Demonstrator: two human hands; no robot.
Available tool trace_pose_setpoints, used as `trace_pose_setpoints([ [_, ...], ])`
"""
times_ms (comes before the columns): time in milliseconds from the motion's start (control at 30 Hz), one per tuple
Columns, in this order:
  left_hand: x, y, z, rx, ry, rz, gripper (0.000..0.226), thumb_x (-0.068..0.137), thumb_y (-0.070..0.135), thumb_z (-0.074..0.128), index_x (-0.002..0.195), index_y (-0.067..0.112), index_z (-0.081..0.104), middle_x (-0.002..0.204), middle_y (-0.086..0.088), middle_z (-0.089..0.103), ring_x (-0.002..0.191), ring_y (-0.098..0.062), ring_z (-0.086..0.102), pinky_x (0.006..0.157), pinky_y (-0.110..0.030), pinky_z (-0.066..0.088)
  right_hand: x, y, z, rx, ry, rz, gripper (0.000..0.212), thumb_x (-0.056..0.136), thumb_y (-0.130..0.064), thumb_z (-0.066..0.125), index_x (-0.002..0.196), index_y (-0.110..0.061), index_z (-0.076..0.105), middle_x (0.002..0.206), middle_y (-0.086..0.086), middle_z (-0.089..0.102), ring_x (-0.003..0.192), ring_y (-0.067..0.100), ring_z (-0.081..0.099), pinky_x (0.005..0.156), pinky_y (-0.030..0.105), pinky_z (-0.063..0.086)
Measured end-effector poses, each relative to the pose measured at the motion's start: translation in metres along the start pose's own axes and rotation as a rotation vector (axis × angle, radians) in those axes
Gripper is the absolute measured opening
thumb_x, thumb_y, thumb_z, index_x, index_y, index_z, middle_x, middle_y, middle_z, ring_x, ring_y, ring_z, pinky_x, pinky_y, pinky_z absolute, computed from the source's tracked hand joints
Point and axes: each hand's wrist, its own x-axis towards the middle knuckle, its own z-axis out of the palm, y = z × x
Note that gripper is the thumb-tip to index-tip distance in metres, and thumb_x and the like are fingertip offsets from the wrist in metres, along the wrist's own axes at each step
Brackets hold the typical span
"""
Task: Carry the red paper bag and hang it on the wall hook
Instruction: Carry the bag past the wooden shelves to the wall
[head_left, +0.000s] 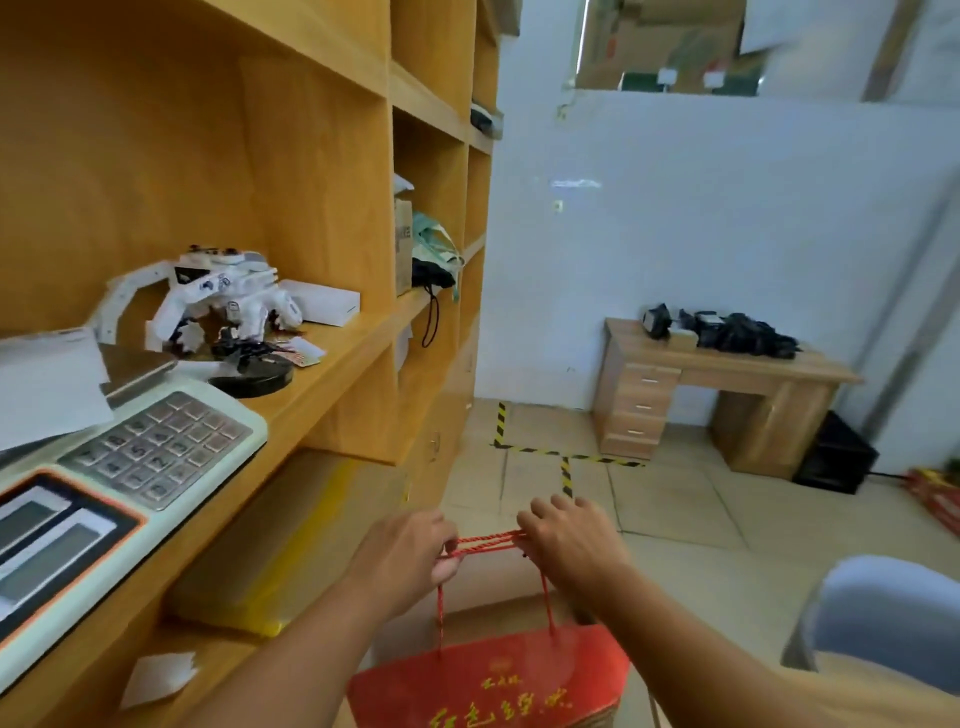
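A red paper bag (488, 680) with gold lettering hangs low in the middle of the view, cut off by the bottom edge. Its red rope handles (483, 544) run taut between my two hands. My left hand (410, 553) pinches the ropes at their left end and my right hand (569, 540) grips them at the right end, both held above the bag. A small pale fitting (558, 206) shows on the white wall ahead; I cannot tell whether it is the hook.
A tall wooden shelf unit (337, 322) fills the left side, holding a weighing scale (130, 467), a white toy robot (223, 301) and boxes. A wooden desk (727, 384) stands against the far wall. Striped tape marks the tiled floor (566, 460). A grey chair (883, 613) is at right.
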Motion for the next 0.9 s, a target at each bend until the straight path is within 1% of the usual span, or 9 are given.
trace_pose_setpoints([
  [67, 0.021, -0.009, 0.007, -0.005, 0.023, 0.004, 0.016, 0.089, 0.040, 0.063, 0.088, 0.024, 0.064, 0.082, 0.006, 0.056, 0.063, -0.011, 0.041, 0.048, -0.022, 0.022, 0.013, 0.009, 0.007, -0.005, -0.017, 0.038, 0.026, 0.098, -0.039, 0.050, 0.108, -0.016, 0.058, 0.098, 0.007, 0.064, 0.083, 0.028, 0.059, 0.070, 0.043, 0.051],
  [167, 0.052, -0.019, 0.020, 0.018, 0.030, 0.034, 0.016, 0.087, 0.037, 0.067, 0.089, 0.021, 0.066, 0.083, 0.003, 0.058, 0.066, -0.014, 0.052, 0.054, -0.025, 0.034, 0.031, 0.026, 0.018, -0.008, -0.010, 0.084, 0.028, 0.098, -0.041, 0.048, 0.109, -0.017, 0.057, 0.098, 0.006, 0.063, 0.082, 0.026, 0.058, 0.070, 0.042, 0.051],
  [233, 0.078, -0.028, 0.029, 0.048, 0.018, 0.050, 0.017, 0.085, 0.036, 0.069, 0.089, 0.020, 0.065, 0.084, 0.002, 0.058, 0.070, -0.016, 0.055, 0.056, -0.027, 0.036, 0.044, 0.040, 0.028, 0.000, -0.010, 0.116, 0.029, 0.098, -0.042, 0.048, 0.109, -0.017, 0.057, 0.098, 0.006, 0.063, 0.082, 0.025, 0.058, 0.070, 0.040, 0.051],
  [333, 0.121, -0.044, 0.046, 0.122, -0.013, 0.108, 0.021, 0.074, 0.035, 0.079, 0.078, 0.021, 0.064, 0.075, 0.002, 0.056, 0.063, -0.016, 0.052, 0.052, -0.028, 0.040, 0.067, 0.065, 0.048, 0.004, -0.022, 0.134, 0.028, 0.097, -0.042, 0.049, 0.107, -0.018, 0.057, 0.098, 0.005, 0.064, 0.083, 0.026, 0.059, 0.069, 0.041, 0.050],
  [400, 0.149, -0.053, 0.060, 0.157, -0.005, 0.137, 0.019, 0.076, 0.035, 0.076, 0.078, 0.020, 0.063, 0.074, 0.002, 0.056, 0.065, -0.017, 0.050, 0.056, -0.030, 0.043, 0.083, 0.084, 0.064, 0.000, -0.014, 0.145, 0.028, 0.097, -0.043, 0.049, 0.106, -0.018, 0.058, 0.098, 0.005, 0.064, 0.084, 0.027, 0.060, 0.069, 0.042, 0.050],
  [533, 0.206, -0.063, 0.083, 0.191, 0.023, 0.133, 0.020, 0.083, 0.038, 0.066, 0.085, 0.019, 0.062, 0.081, 0.001, 0.056, 0.075, -0.019, 0.048, 0.074, -0.035, 0.047, 0.114, 0.126, 0.091, 0.014, -0.009, 0.174, 0.028, 0.097, -0.044, 0.049, 0.107, -0.019, 0.057, 0.098, 0.005, 0.064, 0.083, 0.027, 0.061, 0.069, 0.041, 0.051],
  [633, 0.248, -0.070, 0.093, 0.224, -0.009, 0.131, 0.021, 0.082, 0.040, 0.065, 0.084, 0.019, 0.063, 0.080, 0.000, 0.057, 0.075, -0.019, 0.050, 0.080, -0.037, 0.047, 0.138, 0.157, 0.106, 0.023, -0.009, 0.170, 0.030, 0.098, -0.044, 0.046, 0.111, -0.019, 0.055, 0.101, 0.005, 0.062, 0.085, 0.025, 0.059, 0.070, 0.040, 0.050],
  [767, 0.300, -0.082, 0.106, 0.219, -0.001, 0.098, 0.023, 0.078, 0.041, 0.070, 0.079, 0.020, 0.062, 0.076, 0.001, 0.057, 0.073, -0.020, 0.050, 0.080, -0.037, 0.046, 0.175, 0.196, 0.122, 0.040, 0.012, 0.184, 0.027, 0.099, -0.043, 0.045, 0.109, -0.019, 0.055, 0.099, 0.004, 0.062, 0.084, 0.025, 0.058, 0.071, 0.039, 0.047],
  [900, 0.353, -0.101, 0.126, 0.223, -0.002, 0.084, 0.024, 0.082, 0.044, 0.065, 0.080, 0.020, 0.062, 0.078, 0.001, 0.057, 0.074, -0.020, 0.050, 0.079, -0.037, 0.046, 0.216, 0.231, 0.149, 0.017, -0.026, 0.183, 0.024, 0.098, -0.041, 0.047, 0.106, -0.020, 0.055, 0.097, 0.004, 0.062, 0.083, 0.026, 0.058, 0.069, 0.039, 0.047],
])
